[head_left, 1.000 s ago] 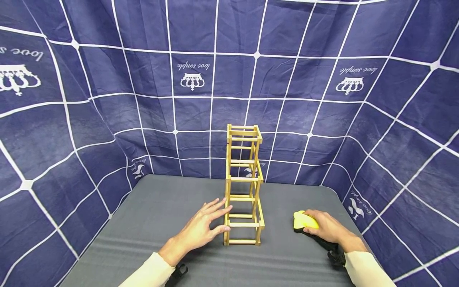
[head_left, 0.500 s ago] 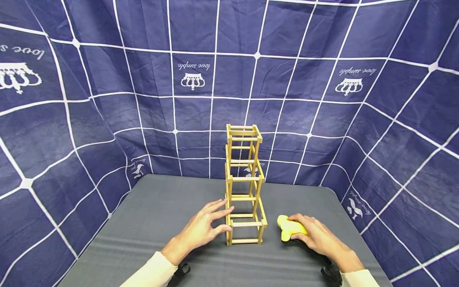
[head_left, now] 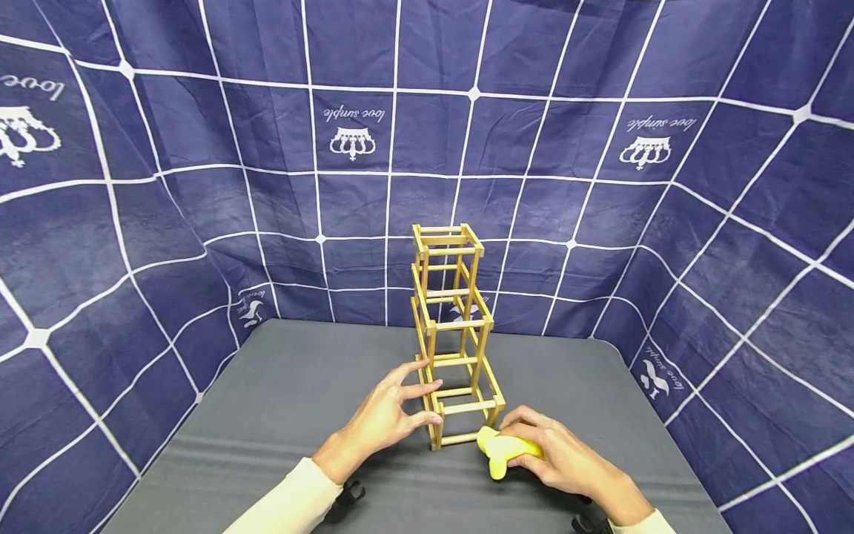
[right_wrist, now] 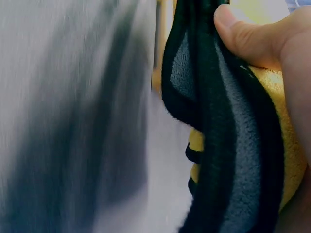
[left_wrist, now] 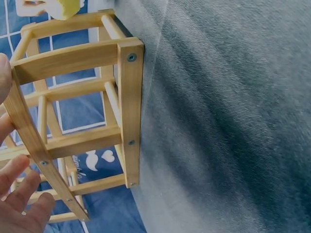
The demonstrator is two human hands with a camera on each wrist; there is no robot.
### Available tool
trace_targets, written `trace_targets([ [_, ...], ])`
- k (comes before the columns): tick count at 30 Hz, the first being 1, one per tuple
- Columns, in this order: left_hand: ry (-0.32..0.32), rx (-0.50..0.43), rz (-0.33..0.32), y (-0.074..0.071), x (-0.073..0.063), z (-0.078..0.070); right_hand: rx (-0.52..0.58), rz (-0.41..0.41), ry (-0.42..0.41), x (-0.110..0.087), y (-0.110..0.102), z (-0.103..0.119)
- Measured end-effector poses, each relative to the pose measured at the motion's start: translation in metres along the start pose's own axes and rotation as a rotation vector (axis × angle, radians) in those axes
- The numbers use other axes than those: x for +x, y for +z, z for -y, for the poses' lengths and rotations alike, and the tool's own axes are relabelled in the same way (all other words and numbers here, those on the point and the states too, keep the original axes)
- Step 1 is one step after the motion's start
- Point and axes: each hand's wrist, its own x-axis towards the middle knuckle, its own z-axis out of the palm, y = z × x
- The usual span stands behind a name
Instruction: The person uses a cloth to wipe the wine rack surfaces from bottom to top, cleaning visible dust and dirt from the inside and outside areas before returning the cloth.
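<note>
A stepped wooden rack point(head_left: 460, 324) of light slats and dowels stands upright at the middle of the table. My left hand point(head_left: 380, 417), fingers spread and fairly straight, touches the left side of its lowest tier. In the left wrist view, those fingers point(left_wrist: 36, 194) lie beside the rack's side frame point(left_wrist: 130, 97). My right hand point(head_left: 557, 452) holds a bunched yellow cloth point(head_left: 503, 449) close to the rack's near right corner. Black edging point(right_wrist: 211, 121) and grey fleecy strips on the cloth show in the right wrist view. Most of the cloth's folds are hidden inside the right hand.
A grey cloth-like surface point(head_left: 313, 371) covers the table. Blue curtains point(head_left: 507, 200) with white grid lines hang behind it and along both sides. Black straps point(head_left: 347, 497) sit at my wrists.
My right hand has brought the yellow cloth leftward and nearer to the rack. The rack has turned a little, its near end swinging right, while my left hand stays beside it.
</note>
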Motion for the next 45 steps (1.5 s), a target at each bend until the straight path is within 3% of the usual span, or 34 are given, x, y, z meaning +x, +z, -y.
trace_targets([
  [7, -0.040, -0.027, -0.005, 0.000, 0.007, -0.002, -0.097, 0.001, -0.077, 0.023, 0.025, 0.013],
  [10, -0.053, -0.030, 0.008, -0.001, 0.008, -0.003, -0.119, 0.013, -0.072, 0.033, 0.038, 0.020],
  [14, -0.054, -0.047, 0.017, -0.001, 0.010, -0.003, -0.160, 0.022, -0.064, 0.044, 0.054, 0.028],
  [20, -0.025, -0.052, 0.013, -0.001, 0.012, -0.005, -0.325, 0.012, -0.077, 0.051, 0.069, 0.036],
  [27, 0.032, -0.063, -0.006, 0.002, 0.014, -0.006, -0.435, -0.017, -0.020, 0.042, 0.065, 0.038],
  [35, 0.039, -0.048, -0.005, 0.002, 0.014, -0.006, -0.572, -0.092, -0.014, 0.012, 0.043, 0.019],
  [40, 0.039, -0.036, 0.004, 0.000, 0.013, -0.004, -0.592, -0.131, 0.007, -0.003, 0.032, 0.009],
  [45, 0.060, -0.030, 0.010, -0.002, 0.010, -0.002, -0.581, -0.141, -0.012, -0.002, 0.038, 0.008],
])
